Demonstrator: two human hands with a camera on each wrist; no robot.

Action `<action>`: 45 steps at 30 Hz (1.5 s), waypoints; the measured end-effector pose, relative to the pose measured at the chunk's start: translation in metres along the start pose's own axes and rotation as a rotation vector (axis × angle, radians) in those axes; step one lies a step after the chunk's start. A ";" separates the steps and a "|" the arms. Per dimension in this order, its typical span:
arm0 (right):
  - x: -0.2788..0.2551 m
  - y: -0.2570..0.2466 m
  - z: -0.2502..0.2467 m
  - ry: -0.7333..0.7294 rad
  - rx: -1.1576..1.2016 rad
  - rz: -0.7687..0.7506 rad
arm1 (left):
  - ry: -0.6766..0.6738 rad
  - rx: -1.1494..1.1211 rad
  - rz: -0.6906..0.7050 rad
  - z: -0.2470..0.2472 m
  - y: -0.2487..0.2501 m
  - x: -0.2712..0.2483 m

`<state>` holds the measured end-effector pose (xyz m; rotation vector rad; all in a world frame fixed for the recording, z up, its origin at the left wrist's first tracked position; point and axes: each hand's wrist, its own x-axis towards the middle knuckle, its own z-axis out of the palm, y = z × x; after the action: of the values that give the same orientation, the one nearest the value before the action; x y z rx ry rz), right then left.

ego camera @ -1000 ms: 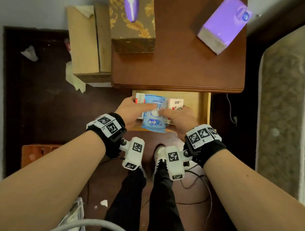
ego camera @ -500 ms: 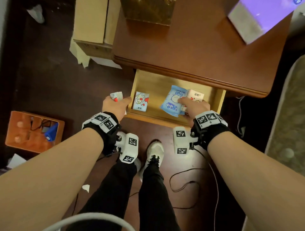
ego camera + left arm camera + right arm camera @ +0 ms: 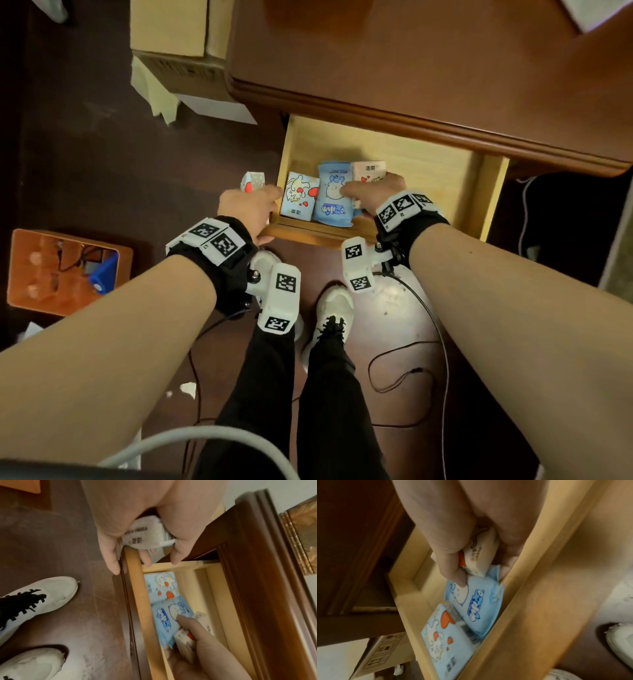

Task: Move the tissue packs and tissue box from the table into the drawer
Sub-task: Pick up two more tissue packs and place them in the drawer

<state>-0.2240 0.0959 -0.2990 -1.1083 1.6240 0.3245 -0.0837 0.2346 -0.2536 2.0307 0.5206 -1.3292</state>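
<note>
The light wooden drawer (image 3: 428, 161) stands pulled out under the brown table (image 3: 428, 68). A pale blue rabbit-print tissue pack (image 3: 297, 200) and a blue bear-print pack (image 3: 334, 195) lie side by side at its front left. My right hand (image 3: 371, 193) grips a cream tissue pack (image 3: 476, 555) inside the drawer, thumb touching the blue bear pack (image 3: 477, 601). My left hand (image 3: 251, 209) holds a small white tissue pack (image 3: 252, 181) just outside the drawer's front left corner. The gold patterned tissue box (image 3: 303, 534) stands on the table. A purple pack's end (image 3: 596, 13) shows at the far right.
A cardboard box (image 3: 178, 41) sits on the floor left of the table. An orange case (image 3: 61, 270) lies at the far left. Black cables (image 3: 411, 377) trail by my white shoes (image 3: 334, 308). A mattress edge (image 3: 620, 253) bounds the right side.
My right hand has slid the blue bear pack and the cream pack left, up against the rabbit pack. My left hand stays at the drawer's corner with the white pack.
</note>
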 end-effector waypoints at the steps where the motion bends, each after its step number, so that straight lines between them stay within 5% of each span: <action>1: 0.001 -0.001 0.003 -0.006 -0.017 0.018 | 0.013 0.007 0.021 0.000 -0.001 0.000; 5: 0.003 -0.004 0.007 0.002 -0.114 0.040 | 0.001 0.037 0.069 -0.002 -0.002 0.000; 11: -0.001 -0.029 0.003 0.130 -0.129 -0.122 | 0.000 0.056 0.021 -0.004 0.005 0.002; 17: -0.004 -0.040 0.024 0.019 -0.392 -0.227 | -0.024 0.049 -0.016 -0.005 0.007 0.005; 24: -0.007 -0.037 0.021 0.041 -0.363 -0.193 | -0.033 0.046 -0.028 -0.007 0.009 0.005; 30: -0.026 -0.035 0.008 0.194 -0.213 -0.175 | 0.142 0.196 0.174 -0.013 0.016 -0.001; 33: -0.044 -0.025 0.002 0.124 -0.052 -0.186 | 0.026 0.188 0.253 -0.013 0.028 -0.018; 40: -0.066 -0.005 -0.011 -0.060 0.116 -0.205 | -0.385 -0.093 0.057 0.019 0.041 -0.048; 45: -0.076 0.009 -0.020 -0.083 0.063 -0.220 | -0.460 -0.050 0.075 0.042 0.030 -0.062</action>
<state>-0.2451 0.1244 -0.2283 -1.1966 1.4147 0.1717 -0.1177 0.1854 -0.1995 1.6119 0.2610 -1.6512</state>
